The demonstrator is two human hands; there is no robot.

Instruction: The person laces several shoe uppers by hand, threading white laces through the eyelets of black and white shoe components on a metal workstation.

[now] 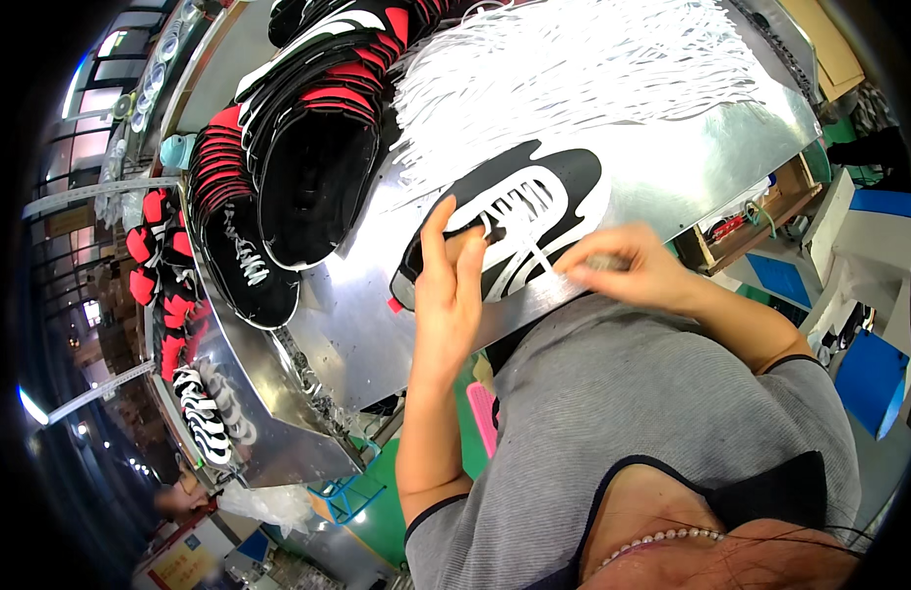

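Observation:
A black-and-white shoe upper lies on the metal table in front of me, white lace threaded through part of its eyelets. My left hand grips the upper at its ankle opening. Some of its fingers reach inside and are partly hidden, while the index finger and thumb show at the edge. Beside the upper, on its right, my right hand is closed in a pinch on a white shoelace. That lace runs taut from the eyelets to my fingertips.
A wide pile of white laces covers the table beyond the upper. Stacked black-and-red shoe uppers stand at the left. More black-and-white uppers lie at the far left edge. A wooden drawer juts out at right.

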